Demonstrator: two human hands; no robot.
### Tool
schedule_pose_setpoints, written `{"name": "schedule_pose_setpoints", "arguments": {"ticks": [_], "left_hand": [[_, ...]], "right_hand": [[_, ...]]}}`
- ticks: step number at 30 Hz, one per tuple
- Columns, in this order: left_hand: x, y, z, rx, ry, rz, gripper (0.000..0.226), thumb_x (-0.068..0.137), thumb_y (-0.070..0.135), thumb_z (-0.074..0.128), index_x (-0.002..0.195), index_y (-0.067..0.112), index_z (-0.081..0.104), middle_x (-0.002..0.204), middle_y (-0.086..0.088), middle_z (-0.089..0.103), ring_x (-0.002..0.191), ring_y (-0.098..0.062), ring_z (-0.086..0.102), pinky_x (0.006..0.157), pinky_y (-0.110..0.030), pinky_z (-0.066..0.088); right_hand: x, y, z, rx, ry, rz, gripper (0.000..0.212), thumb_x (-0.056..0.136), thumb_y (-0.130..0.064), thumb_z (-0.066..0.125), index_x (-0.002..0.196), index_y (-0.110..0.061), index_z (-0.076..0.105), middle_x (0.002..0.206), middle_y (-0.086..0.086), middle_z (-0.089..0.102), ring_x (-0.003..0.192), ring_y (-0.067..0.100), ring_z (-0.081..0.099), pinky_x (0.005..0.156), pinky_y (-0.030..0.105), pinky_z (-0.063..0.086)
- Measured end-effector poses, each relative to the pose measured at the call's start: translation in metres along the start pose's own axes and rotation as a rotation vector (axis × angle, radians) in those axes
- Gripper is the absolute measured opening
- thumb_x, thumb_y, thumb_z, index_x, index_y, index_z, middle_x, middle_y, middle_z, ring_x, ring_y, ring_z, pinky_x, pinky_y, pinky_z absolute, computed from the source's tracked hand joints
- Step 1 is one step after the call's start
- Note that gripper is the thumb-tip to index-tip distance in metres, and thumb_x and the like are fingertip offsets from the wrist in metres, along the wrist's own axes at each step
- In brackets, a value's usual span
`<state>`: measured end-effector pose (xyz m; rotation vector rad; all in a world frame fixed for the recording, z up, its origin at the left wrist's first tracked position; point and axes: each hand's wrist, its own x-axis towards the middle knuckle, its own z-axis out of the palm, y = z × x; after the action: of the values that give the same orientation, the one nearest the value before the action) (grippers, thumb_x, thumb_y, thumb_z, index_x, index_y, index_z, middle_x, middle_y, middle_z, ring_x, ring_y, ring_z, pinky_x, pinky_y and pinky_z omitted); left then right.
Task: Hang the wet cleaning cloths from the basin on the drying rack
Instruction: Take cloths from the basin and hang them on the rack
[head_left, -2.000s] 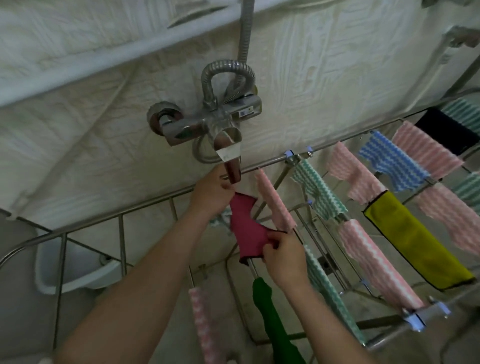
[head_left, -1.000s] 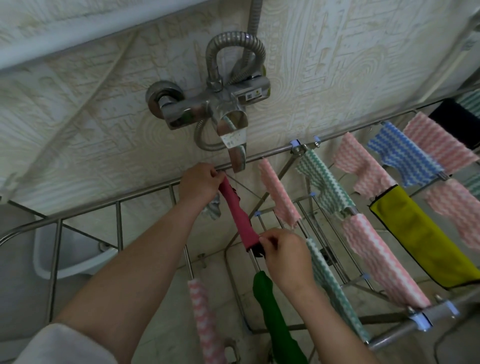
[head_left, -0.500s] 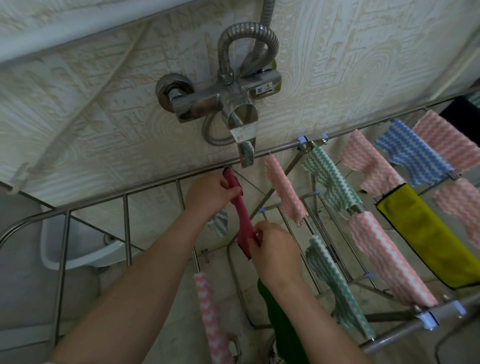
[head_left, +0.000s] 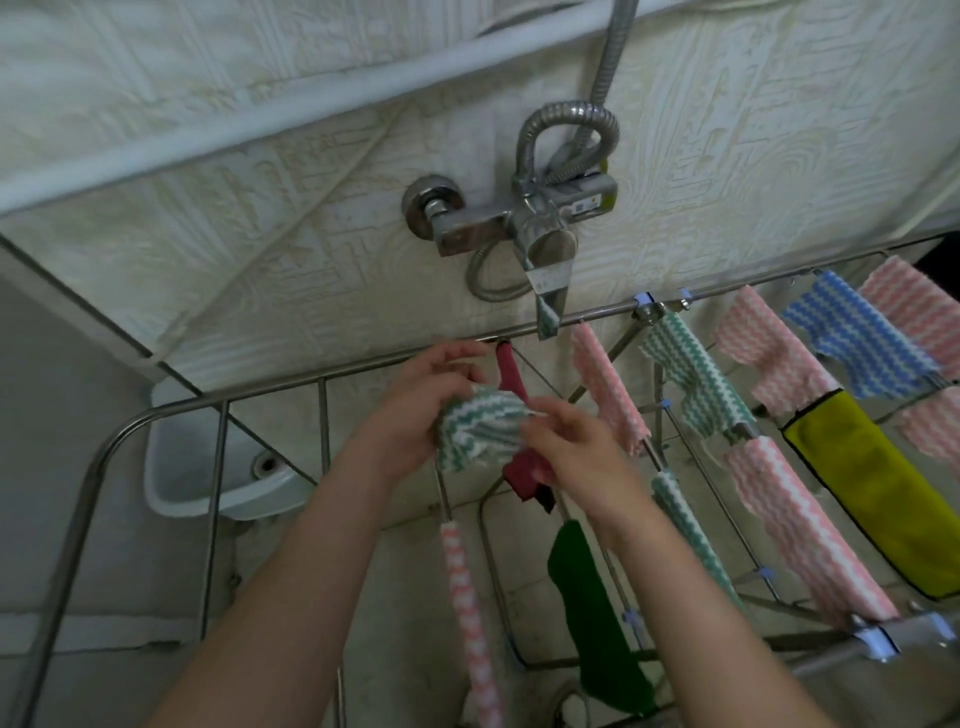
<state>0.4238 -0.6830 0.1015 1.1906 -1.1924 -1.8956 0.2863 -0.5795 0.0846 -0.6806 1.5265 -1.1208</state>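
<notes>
A bunched green-and-white striped cloth (head_left: 478, 428) is held between both hands above the metal drying rack (head_left: 322, 374). My left hand (head_left: 415, 410) grips its left side and my right hand (head_left: 571, 452) pinches its right edge. Just behind it a dark red cloth (head_left: 511, 371) hangs over a rack bar, its lower end (head_left: 524, 475) showing under my right hand. The white basin (head_left: 218, 488) sits on the floor at the left, seen through the rack bars.
Several cloths hang on the rack: pink striped (head_left: 608, 389), green striped (head_left: 696, 374), blue striped (head_left: 857, 338), yellow (head_left: 878, 478), dark green (head_left: 592, 618). A chrome shower tap (head_left: 524, 218) with hose juts from the tiled wall just above the rack.
Both hands have let go of the dark red cloth, which now hangs on the bar. They now hold a bunched green-and-white striped cloth in front of it.
</notes>
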Motion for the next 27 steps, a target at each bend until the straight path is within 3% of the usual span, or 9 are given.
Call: {"name": "schedule_pose_setpoints", "arguments": {"ticks": [3,6,9,11,14,17,19,22,27], "left_hand": [[-0.033,0.006,-0.017,-0.252,-0.134,0.018,0.041,0.082,-0.012,0.042,0.107,0.013,0.062,0.084,-0.003,0.063,0.073,-0.014,0.059,0.070,-0.028,0.051],[-0.053,0.001,-0.029,-0.386,-0.188,0.040,0.040,0.077,-0.010,0.044,0.105,0.014,0.061,0.086,-0.004,0.063,0.073,-0.015,0.061,0.069,-0.029,0.053],[-0.065,-0.003,-0.037,-0.410,-0.179,0.055,0.036,0.079,-0.009,0.048,0.101,0.015,0.063,0.089,-0.006,0.063,0.076,-0.019,0.062,0.069,-0.032,0.055],[-0.071,-0.005,-0.042,-0.340,-0.135,0.070,0.029,0.074,0.000,0.061,0.097,0.017,0.063,0.090,-0.004,0.063,0.080,-0.020,0.061,0.072,-0.033,0.055],[-0.086,-0.007,-0.057,0.247,-0.016,0.195,0.031,0.067,0.019,0.079,0.090,0.023,0.059,0.099,0.001,0.063,0.087,-0.020,0.061,0.077,-0.037,0.054],[-0.091,-0.007,-0.060,0.702,0.036,0.297,0.027,0.069,0.029,0.081,0.080,0.034,0.056,0.100,0.008,0.060,0.087,-0.005,0.057,0.074,-0.025,0.046],[-0.096,-0.005,-0.063,0.760,0.095,0.350,0.016,0.077,0.027,0.075,0.078,0.033,0.060,0.091,0.014,0.060,0.078,0.004,0.053,0.068,-0.017,0.039],[-0.099,-0.004,-0.071,0.691,0.094,0.344,0.009,0.086,0.022,0.067,0.082,0.028,0.071,0.076,0.016,0.066,0.067,0.004,0.057,0.062,-0.012,0.043],[-0.094,0.001,-0.077,0.744,0.228,0.411,0.016,0.092,0.019,0.058,0.089,0.030,0.069,0.081,0.018,0.066,0.077,0.003,0.060,0.069,-0.010,0.045]], "right_hand": [[-0.008,-0.014,0.004,0.395,-0.251,0.235,0.049,0.085,-0.026,0.067,0.130,-0.027,0.049,0.117,0.003,0.068,0.107,0.020,0.065,0.083,0.040,0.057],[-0.014,-0.009,0.019,0.437,-0.386,0.240,0.060,0.077,-0.017,0.070,0.132,-0.027,0.051,0.113,0.006,0.071,0.101,0.024,0.067,0.082,0.043,0.057],[-0.016,-0.006,0.033,0.435,-0.364,0.230,0.041,0.073,-0.011,0.070,0.114,-0.010,0.067,0.102,0.014,0.072,0.084,0.022,0.069,0.082,0.038,0.056],[-0.016,-0.008,0.036,0.383,-0.261,0.205,0.018,0.075,-0.012,0.071,0.092,-0.008,0.073,0.087,0.010,0.073,0.065,0.014,0.067,0.056,0.021,0.054],[-0.022,-0.017,0.046,0.220,-0.164,0.135,0.010,0.084,-0.013,0.068,0.078,-0.011,0.075,0.069,0.003,0.071,0.049,0.006,0.059,0.039,0.015,0.038],[-0.030,-0.030,0.052,-0.020,-0.133,0.026,0.019,0.088,-0.021,0.066,0.080,-0.008,0.077,0.072,0.008,0.072,0.052,0.008,0.057,0.047,0.018,0.045],[-0.036,-0.038,0.057,-0.202,-0.079,-0.090,0.026,0.090,-0.024,0.065,0.080,-0.002,0.076,0.073,0.015,0.071,0.055,0.011,0.058,0.059,0.023,0.050],[-0.038,-0.044,0.059,-0.563,0.067,-0.321,0.035,0.090,-0.029,0.063,0.070,-0.002,0.072,0.061,0.015,0.062,0.051,0.014,0.052,0.058,0.030,0.046],[-0.042,-0.047,0.065,-0.984,0.253,-0.617,0.019,0.089,-0.029,0.061,0.087,-0.018,0.077,0.095,0.002,0.066,0.089,0.020,0.060,0.074,0.037,0.052]]}}
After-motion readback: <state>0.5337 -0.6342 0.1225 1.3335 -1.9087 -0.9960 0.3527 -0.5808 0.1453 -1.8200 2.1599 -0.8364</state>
